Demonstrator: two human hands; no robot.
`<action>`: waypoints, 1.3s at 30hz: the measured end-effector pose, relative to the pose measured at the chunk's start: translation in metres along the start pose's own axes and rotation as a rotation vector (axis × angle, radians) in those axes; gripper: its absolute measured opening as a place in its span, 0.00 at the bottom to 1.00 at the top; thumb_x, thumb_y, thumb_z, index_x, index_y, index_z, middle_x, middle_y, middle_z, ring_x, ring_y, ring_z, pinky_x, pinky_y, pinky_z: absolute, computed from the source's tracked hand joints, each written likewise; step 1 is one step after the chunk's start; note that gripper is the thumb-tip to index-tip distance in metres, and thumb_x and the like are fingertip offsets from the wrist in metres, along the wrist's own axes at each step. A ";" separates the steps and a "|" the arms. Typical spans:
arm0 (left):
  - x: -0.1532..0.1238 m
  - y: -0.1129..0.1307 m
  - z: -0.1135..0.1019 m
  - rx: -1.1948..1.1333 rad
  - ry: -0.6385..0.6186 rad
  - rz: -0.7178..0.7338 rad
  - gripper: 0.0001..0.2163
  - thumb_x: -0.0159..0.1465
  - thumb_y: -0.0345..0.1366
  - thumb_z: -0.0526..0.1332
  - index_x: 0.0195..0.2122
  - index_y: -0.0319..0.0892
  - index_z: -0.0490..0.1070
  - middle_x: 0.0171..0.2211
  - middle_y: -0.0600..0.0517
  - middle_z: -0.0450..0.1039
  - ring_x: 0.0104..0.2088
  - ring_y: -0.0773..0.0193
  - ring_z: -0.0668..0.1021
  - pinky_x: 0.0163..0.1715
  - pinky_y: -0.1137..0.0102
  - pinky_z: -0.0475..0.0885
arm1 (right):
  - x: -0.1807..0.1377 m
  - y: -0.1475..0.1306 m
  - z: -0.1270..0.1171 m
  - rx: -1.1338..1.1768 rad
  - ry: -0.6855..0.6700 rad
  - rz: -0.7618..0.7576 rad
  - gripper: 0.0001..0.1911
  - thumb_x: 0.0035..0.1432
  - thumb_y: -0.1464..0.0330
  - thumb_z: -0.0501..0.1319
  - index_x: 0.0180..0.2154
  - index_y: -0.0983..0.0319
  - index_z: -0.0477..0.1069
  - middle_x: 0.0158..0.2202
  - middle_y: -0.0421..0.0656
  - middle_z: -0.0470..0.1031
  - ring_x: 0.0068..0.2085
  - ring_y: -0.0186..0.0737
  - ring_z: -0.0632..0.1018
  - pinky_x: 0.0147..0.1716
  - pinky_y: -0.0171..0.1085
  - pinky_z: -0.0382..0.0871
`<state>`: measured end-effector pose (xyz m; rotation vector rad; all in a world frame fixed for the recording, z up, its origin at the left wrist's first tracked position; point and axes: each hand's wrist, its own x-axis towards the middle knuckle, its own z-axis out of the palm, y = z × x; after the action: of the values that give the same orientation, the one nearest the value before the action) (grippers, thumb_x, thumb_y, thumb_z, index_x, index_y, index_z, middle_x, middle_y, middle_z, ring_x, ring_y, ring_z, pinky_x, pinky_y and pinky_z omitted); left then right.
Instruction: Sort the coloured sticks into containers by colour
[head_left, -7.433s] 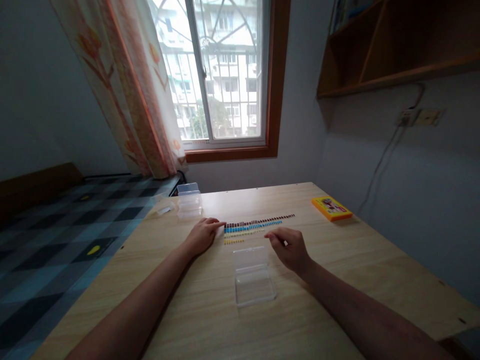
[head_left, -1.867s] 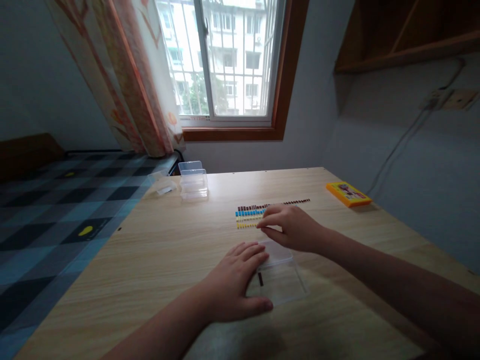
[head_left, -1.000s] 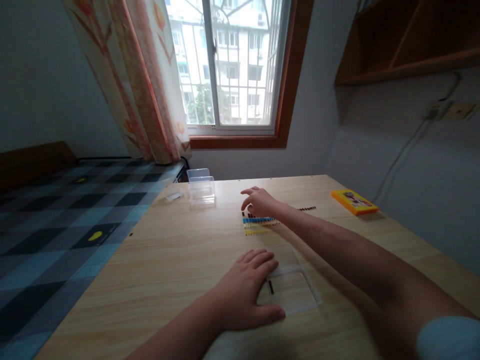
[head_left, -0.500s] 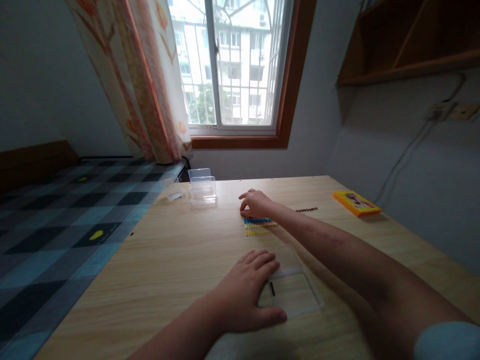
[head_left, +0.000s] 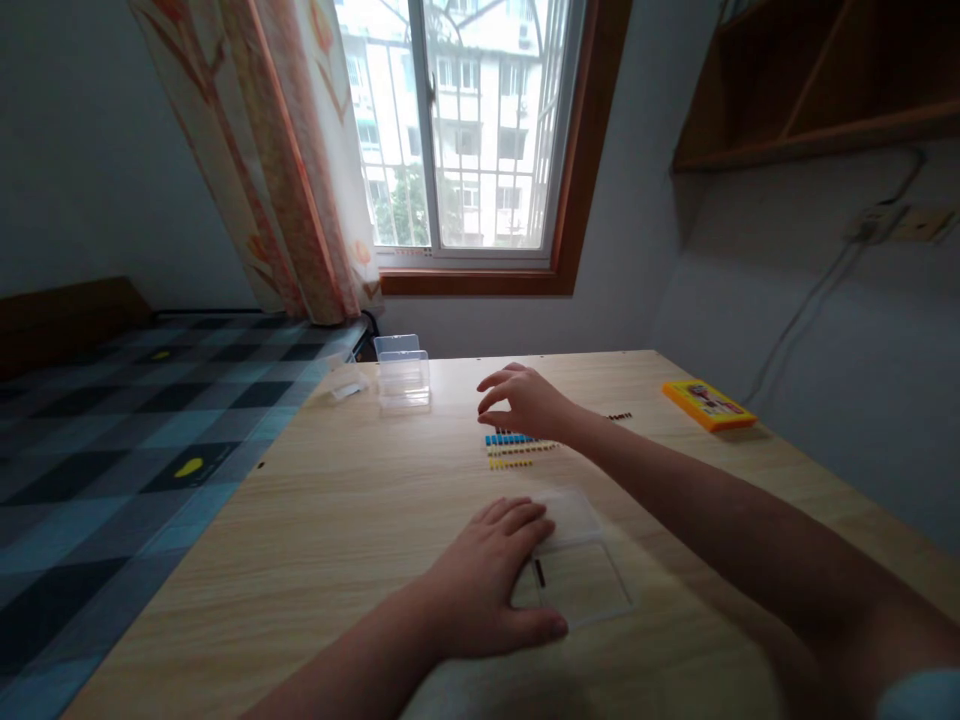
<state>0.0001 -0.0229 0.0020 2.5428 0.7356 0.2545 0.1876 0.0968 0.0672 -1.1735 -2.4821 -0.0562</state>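
My left hand [head_left: 499, 570] lies with spread fingers over the left side of an open clear plastic box [head_left: 592, 590]. Inside that box is a small dark brown strip [head_left: 540, 573]. My right hand [head_left: 525, 402] hovers just above rows of small pieces, thumb and forefinger curved with a gap between them; nothing shows in that gap. Below it run a blue row [head_left: 510, 440], a cream row [head_left: 525, 449] and a yellow row [head_left: 511, 464]. A dark brown row [head_left: 619, 416] emerges right of my wrist, partly hidden by the hand.
Clear plastic boxes [head_left: 405, 385] stand at the table's back left, beside a small clear item with a white label [head_left: 347, 391]. An orange-yellow case [head_left: 709, 405] lies at the back right. A checked bed [head_left: 172, 420] borders the table's left edge.
My right hand has lifted slightly off the rows, and its thumb and forefinger have moved apart. More of the blue, cream and yellow rows shows. My left hand stays on the box.
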 end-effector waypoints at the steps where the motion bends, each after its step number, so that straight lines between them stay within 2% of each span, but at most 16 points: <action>1: 0.000 0.000 0.000 0.001 0.001 0.002 0.42 0.57 0.56 0.72 0.68 0.41 0.66 0.70 0.38 0.61 0.70 0.37 0.62 0.70 0.45 0.56 | -0.015 -0.006 -0.012 0.021 0.010 -0.021 0.06 0.64 0.63 0.69 0.39 0.57 0.84 0.51 0.44 0.82 0.51 0.43 0.78 0.56 0.43 0.66; 4: 0.000 -0.001 0.001 -0.009 0.027 0.028 0.40 0.57 0.56 0.72 0.67 0.43 0.66 0.69 0.39 0.62 0.69 0.39 0.64 0.70 0.45 0.56 | -0.069 -0.023 -0.043 0.216 -0.007 -0.143 0.04 0.63 0.67 0.69 0.40 0.57 0.84 0.43 0.43 0.83 0.44 0.39 0.80 0.48 0.39 0.70; 6: 0.001 -0.001 0.001 -0.011 0.035 0.047 0.40 0.58 0.57 0.71 0.67 0.44 0.66 0.69 0.40 0.63 0.69 0.40 0.64 0.70 0.46 0.55 | -0.105 -0.031 -0.055 0.331 -0.169 -0.170 0.05 0.65 0.68 0.67 0.40 0.57 0.83 0.39 0.42 0.83 0.40 0.36 0.80 0.44 0.37 0.71; 8: 0.002 -0.001 0.001 -0.004 0.028 0.050 0.40 0.58 0.57 0.71 0.67 0.43 0.66 0.69 0.40 0.63 0.69 0.40 0.64 0.70 0.46 0.55 | -0.132 -0.038 -0.057 0.376 -0.280 -0.141 0.05 0.65 0.69 0.67 0.41 0.57 0.83 0.38 0.41 0.82 0.39 0.35 0.80 0.42 0.35 0.71; 11: 0.002 -0.001 0.000 0.011 0.009 0.032 0.41 0.58 0.58 0.71 0.67 0.41 0.66 0.69 0.38 0.63 0.70 0.40 0.63 0.70 0.46 0.54 | -0.153 -0.047 -0.042 0.272 -0.317 -0.145 0.05 0.64 0.69 0.67 0.36 0.57 0.82 0.33 0.40 0.80 0.36 0.36 0.79 0.39 0.36 0.68; 15: 0.001 -0.001 0.000 0.027 0.003 0.028 0.41 0.58 0.57 0.71 0.67 0.42 0.66 0.69 0.39 0.63 0.70 0.41 0.63 0.70 0.46 0.55 | -0.161 -0.053 -0.012 0.131 -0.233 -0.194 0.07 0.63 0.69 0.66 0.31 0.59 0.78 0.32 0.40 0.78 0.33 0.36 0.76 0.37 0.37 0.65; 18: 0.001 -0.002 0.000 0.025 0.002 0.029 0.41 0.58 0.58 0.71 0.67 0.41 0.66 0.69 0.38 0.63 0.70 0.41 0.63 0.70 0.46 0.55 | -0.165 -0.053 0.002 0.093 -0.179 -0.191 0.07 0.63 0.68 0.66 0.30 0.59 0.77 0.32 0.40 0.78 0.33 0.37 0.75 0.35 0.37 0.64; 23: 0.000 -0.003 0.000 0.007 0.007 0.033 0.40 0.59 0.60 0.69 0.67 0.43 0.65 0.69 0.39 0.62 0.70 0.39 0.63 0.70 0.44 0.55 | -0.171 -0.046 -0.006 0.092 -0.128 -0.221 0.07 0.67 0.67 0.63 0.38 0.58 0.79 0.33 0.41 0.78 0.33 0.38 0.75 0.34 0.39 0.63; 28: -0.001 -0.003 -0.001 0.019 -0.005 0.024 0.41 0.59 0.60 0.69 0.68 0.43 0.65 0.70 0.39 0.62 0.69 0.39 0.63 0.70 0.45 0.56 | -0.171 -0.042 -0.015 0.095 -0.176 -0.304 0.09 0.69 0.68 0.59 0.37 0.58 0.78 0.31 0.41 0.76 0.33 0.38 0.73 0.33 0.39 0.60; 33: -0.001 -0.004 -0.001 0.009 0.006 0.039 0.40 0.59 0.60 0.69 0.68 0.43 0.65 0.69 0.39 0.62 0.70 0.39 0.63 0.70 0.44 0.56 | -0.172 -0.044 -0.003 0.121 -0.200 -0.280 0.09 0.66 0.69 0.60 0.33 0.59 0.76 0.30 0.40 0.74 0.32 0.36 0.71 0.32 0.38 0.58; 39: 0.000 -0.004 -0.001 0.031 -0.011 0.034 0.41 0.59 0.60 0.69 0.67 0.40 0.66 0.70 0.38 0.62 0.70 0.40 0.63 0.70 0.46 0.55 | -0.171 -0.048 0.007 0.164 -0.107 -0.221 0.11 0.68 0.70 0.58 0.32 0.59 0.75 0.31 0.39 0.74 0.30 0.34 0.70 0.31 0.37 0.56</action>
<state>-0.0018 -0.0199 0.0008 2.5855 0.6981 0.2421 0.2467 -0.0583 0.0046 -0.8534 -2.6435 0.1504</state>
